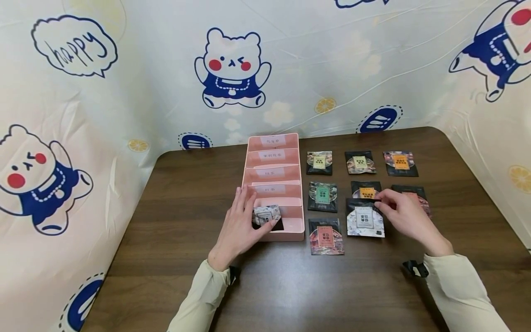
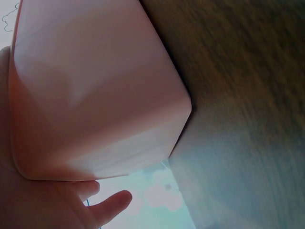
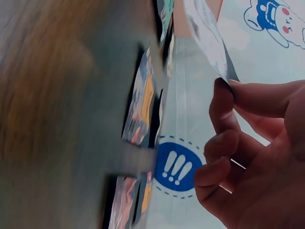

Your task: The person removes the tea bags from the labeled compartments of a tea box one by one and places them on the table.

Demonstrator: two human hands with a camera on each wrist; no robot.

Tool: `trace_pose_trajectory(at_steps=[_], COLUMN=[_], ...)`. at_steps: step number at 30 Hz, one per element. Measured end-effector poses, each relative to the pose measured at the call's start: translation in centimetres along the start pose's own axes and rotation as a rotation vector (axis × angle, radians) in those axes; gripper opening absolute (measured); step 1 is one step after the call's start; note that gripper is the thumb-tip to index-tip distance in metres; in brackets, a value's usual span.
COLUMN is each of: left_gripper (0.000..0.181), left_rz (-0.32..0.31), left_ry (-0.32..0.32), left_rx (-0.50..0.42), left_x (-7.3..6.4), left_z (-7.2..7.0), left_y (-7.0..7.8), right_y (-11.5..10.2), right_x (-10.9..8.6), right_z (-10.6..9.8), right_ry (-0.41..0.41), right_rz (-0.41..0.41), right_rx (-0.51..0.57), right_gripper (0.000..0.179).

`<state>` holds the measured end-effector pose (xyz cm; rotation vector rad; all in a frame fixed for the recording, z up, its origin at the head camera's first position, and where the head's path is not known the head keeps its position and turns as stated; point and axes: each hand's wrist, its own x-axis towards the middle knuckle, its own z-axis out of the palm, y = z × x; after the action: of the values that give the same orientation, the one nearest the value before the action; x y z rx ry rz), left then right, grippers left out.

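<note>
My right hand point(image 1: 402, 214) pinches a white-and-black tea sachet point(image 1: 365, 221) by its dark edge, between thumb and fingertips; in the right wrist view the sachet point(image 3: 207, 36) hangs above the table. My left hand point(image 1: 238, 226) rests over the left rim of a pink divided box point(image 1: 283, 236), fingers extended. Its thumb lies at the lower edge of another white-and-black tea sachet point(image 1: 267, 213), tilted in the box's front compartment. Whether the thumb presses on it cannot be told. In the left wrist view the box wall point(image 2: 95, 95) hides much of that hand.
Right of the box lie several tea sachets in rows: a green-labelled one point(image 1: 323, 196), a red-labelled one point(image 1: 327, 236), an orange-labelled one point(image 1: 400, 163). Two more are partly covered by my right hand and its sachet. A printed cloth point(image 1: 290, 60) hangs behind the wooden table point(image 1: 186, 193).
</note>
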<state>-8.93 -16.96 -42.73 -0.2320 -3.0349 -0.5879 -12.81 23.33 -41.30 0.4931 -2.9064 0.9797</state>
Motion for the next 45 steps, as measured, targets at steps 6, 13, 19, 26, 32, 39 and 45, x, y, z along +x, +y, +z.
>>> trace_pose_trajectory(at_steps=[6,13,19,26,32,39,45], left_gripper=[0.093,0.094,0.094,0.093,0.093,0.094,0.093], left_rz=[0.002,-0.005,-0.005,0.005,0.002,0.001,0.006], left_ry=[-0.003,-0.01,-0.008,0.007,0.011,0.008,0.011], left_rx=[-0.004,-0.006,-0.008,-0.002,-0.005,-0.009,-0.009], left_x=[-0.1,0.0,0.0,0.0,0.0,0.0,0.0], left_z=[0.0,0.0,0.0,0.0,0.1,0.1,0.2], left_y=[0.0,0.0,0.0,0.0,0.0,0.0,-0.1], right_y=[0.9,1.4,2.0,2.4,2.3,2.2,2.1], right_x=[-0.3,-0.6,-1.0,-1.3,-1.4,-1.5,-1.6], right_z=[-0.4,-0.5,-0.3,0.1,0.1,0.3,0.4], right_ry=[-0.108,-0.161,-0.186,-0.18,-0.215,-0.254,-0.274], right_rz=[0.049,0.096,0.109,0.088,0.093,0.105,0.13], right_rx=[0.01,0.006,-0.02,-0.057,-0.059,-0.072,-0.075], right_gripper=[0.012,0.013,0.011,0.008,0.009,0.009,0.01])
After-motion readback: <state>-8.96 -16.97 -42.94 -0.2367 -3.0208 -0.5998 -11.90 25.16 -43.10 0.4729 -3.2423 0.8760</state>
